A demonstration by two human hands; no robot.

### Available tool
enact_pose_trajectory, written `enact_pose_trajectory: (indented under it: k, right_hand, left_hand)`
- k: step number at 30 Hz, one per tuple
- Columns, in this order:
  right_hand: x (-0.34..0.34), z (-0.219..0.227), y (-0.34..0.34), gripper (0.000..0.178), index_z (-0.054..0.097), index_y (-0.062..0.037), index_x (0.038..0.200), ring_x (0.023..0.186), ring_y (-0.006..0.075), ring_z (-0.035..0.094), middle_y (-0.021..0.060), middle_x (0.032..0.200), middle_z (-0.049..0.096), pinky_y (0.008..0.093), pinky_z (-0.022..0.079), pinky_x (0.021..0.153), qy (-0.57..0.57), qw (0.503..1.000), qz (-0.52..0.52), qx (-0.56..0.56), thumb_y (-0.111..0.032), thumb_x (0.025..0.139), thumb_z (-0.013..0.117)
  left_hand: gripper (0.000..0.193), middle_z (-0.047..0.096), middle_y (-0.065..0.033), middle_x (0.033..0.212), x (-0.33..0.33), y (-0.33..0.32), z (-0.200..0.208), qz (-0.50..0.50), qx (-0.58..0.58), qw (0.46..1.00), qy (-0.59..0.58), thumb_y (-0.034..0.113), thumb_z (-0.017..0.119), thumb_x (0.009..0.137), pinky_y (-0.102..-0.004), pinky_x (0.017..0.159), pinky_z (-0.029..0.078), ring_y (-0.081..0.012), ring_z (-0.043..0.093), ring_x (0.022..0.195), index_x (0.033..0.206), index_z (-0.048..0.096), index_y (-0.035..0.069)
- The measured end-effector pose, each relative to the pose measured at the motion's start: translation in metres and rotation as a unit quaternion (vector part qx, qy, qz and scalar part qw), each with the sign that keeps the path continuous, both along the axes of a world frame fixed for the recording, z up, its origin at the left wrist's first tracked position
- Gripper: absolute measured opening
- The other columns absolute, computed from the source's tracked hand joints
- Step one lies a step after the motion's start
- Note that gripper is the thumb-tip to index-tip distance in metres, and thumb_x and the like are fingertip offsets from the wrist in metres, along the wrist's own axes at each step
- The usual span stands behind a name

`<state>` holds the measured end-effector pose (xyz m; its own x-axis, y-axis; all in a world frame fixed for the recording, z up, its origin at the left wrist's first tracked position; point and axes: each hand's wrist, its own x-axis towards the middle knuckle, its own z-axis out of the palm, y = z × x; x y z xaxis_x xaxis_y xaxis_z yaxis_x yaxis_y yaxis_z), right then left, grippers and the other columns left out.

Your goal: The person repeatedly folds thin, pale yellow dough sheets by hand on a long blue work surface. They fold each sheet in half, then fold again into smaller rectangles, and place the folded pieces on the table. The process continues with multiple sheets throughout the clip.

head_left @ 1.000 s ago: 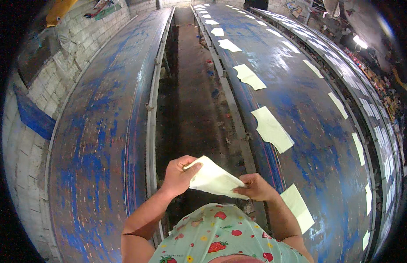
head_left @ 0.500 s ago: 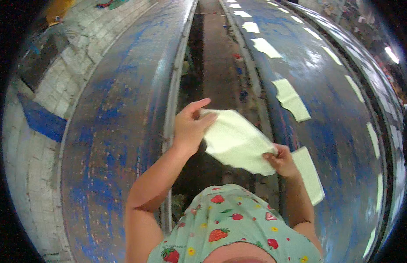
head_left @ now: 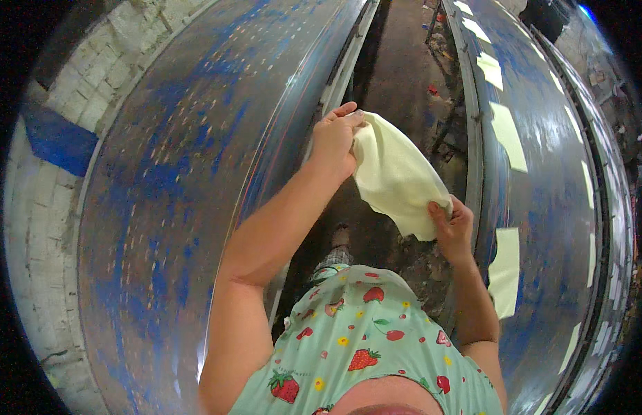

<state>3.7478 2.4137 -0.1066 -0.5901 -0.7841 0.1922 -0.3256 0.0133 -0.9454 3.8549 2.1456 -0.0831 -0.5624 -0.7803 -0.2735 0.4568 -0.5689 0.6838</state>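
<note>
A pale yellow cut fabric piece [head_left: 397,169] is stretched at a slant between my two hands, above the dark gap between two long tables. My left hand [head_left: 338,138] pinches its upper left corner between thumb and fingers. At the lower right end, my right hand [head_left: 452,225] grips the other edge, thumb on top. The piece has a notched, curved lower edge and sags slightly in the middle. Nearest to my right hand, a similar fabric piece [head_left: 505,273] lies flat on the right table [head_left: 542,207].
To the left runs a long table [head_left: 176,194] stained with blue paint. Several more pale pieces, such as one fabric piece [head_left: 508,136], lie in rows along the right table. Between the tables is a narrow dark walkway [head_left: 397,69]. A white block wall [head_left: 51,228] borders the left side.
My view has shifted, so the walkway and right table appear farther right. Both hands still hold the fabric piece, now raised slightly and sagging more between them.
</note>
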Motion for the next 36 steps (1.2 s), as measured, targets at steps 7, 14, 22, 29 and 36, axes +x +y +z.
enact_pose_trajectory:
  k: [7, 14, 22, 29, 36]
  right_hand:
    - [-0.084, 0.037, -0.189, 0.031, 0.060, -0.0096, 0.081, 0.105, 0.0420, 0.068, 0.0165, 0.113, 0.068, 0.0516, 0.055, 0.085, 0.440, 0.854, 0.064, -0.271, -0.019, 0.076, 0.089]
    - [-0.167, 0.017, -0.312, 0.024, 0.067, -0.0077, 0.089, 0.123, 0.0357, 0.066, 0.0131, 0.120, 0.070, 0.0512, 0.052, 0.101, 0.460, 0.837, 0.147, -0.255, -0.019, 0.077, 0.085]
    - [-0.366, -0.023, -0.402, 0.032, 0.066, -0.0060, 0.100, 0.111, 0.0339, 0.069, 0.0141, 0.120, 0.069, 0.0488, 0.054, 0.095, 0.460, 0.839, 0.050, -0.285, -0.021, 0.074, 0.077]
    - [-0.518, 0.008, -0.494, 0.021, 0.064, -0.0012, 0.099, 0.107, 0.0356, 0.069, 0.0160, 0.115, 0.069, 0.0481, 0.055, 0.094, 0.341, 0.889, 0.108, -0.286, -0.009, 0.081, 0.073]
    - [-0.706, 0.023, -0.591, 0.017, 0.066, -0.0003, 0.103, 0.087, 0.0298, 0.067, 0.0152, 0.097, 0.067, 0.0397, 0.054, 0.077, 0.091, 0.983, 0.019, -0.156, -0.015, 0.105, 0.057]
  left_hand:
    - [0.014, 0.066, -0.0077, 0.089, -0.177, -0.127, -0.019, 0.002, 0.113, 0.994, 0.005, 0.019, 0.063, 0.102, -0.0453, 0.074, 0.056, -0.0249, 0.065, 0.079, 0.112, 0.069, 0.011]
    - [0.030, 0.057, -0.0013, 0.068, -0.318, -0.144, -0.029, -0.170, 0.001, 0.982, -0.083, 0.036, 0.073, 0.097, -0.0326, 0.047, 0.042, -0.0147, 0.053, 0.050, 0.105, 0.069, 0.007]
    - [0.025, 0.062, 0.0006, 0.068, -0.527, -0.226, -0.097, -0.086, -0.027, 0.983, -0.160, 0.026, 0.077, 0.095, -0.0307, 0.046, 0.044, -0.0103, 0.053, 0.051, 0.100, 0.073, 0.003]
    - [0.023, 0.066, 0.0042, 0.077, -0.667, -0.345, -0.082, -0.138, -0.101, 0.973, -0.157, 0.024, 0.079, 0.095, -0.0249, 0.057, 0.045, -0.0052, 0.054, 0.063, 0.106, 0.075, 0.004]
    - [0.017, 0.071, -0.0025, 0.088, -0.724, -0.562, -0.012, -0.155, -0.098, 0.967, -0.174, 0.022, 0.074, 0.099, -0.0303, 0.063, 0.055, -0.0142, 0.066, 0.071, 0.110, 0.071, 0.009]
